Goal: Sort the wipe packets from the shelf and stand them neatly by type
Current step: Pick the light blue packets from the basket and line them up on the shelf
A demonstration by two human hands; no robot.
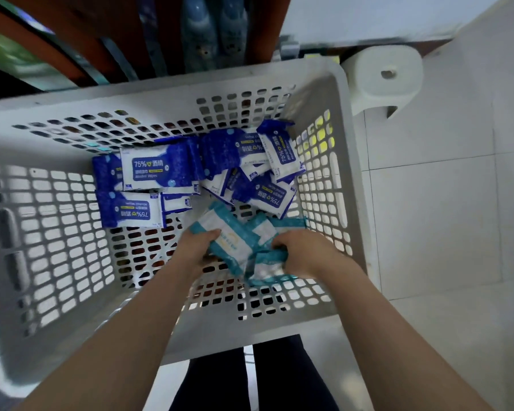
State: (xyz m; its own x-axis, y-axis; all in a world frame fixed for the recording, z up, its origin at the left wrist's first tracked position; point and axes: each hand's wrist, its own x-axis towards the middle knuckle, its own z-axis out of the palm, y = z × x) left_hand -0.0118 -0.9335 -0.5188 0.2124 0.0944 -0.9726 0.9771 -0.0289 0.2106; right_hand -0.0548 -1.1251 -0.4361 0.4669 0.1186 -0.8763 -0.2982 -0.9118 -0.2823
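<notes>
Basket came first in size: white, perforated, wide-mouthed, it stood on the tiled floor with a white stool just beside its far right corner. All the packets in view lay inside it on the bottom, none yet standing.

Across the far side sprawled the blue packets, some flat and face up, some tipped against each other or upside down. Nearer the person lay the teal packets, a small overlapping heap apart from most of the blue ones.

The left hand held one teal packet by its near edge, thumb on top and fingers curled under. The right hand was closed round another, whose end crumpled in the grip.

These looked like light, soft film pouches with a yielding wad inside. They would bend and sag if pinched at a sealed end, and the glossy film would probably slide between fingers. A better hold seemed to be across the thick middle, thumb on one face and fingers on the other, so that each one stayed straight enough to stand on its long edge.
</notes>
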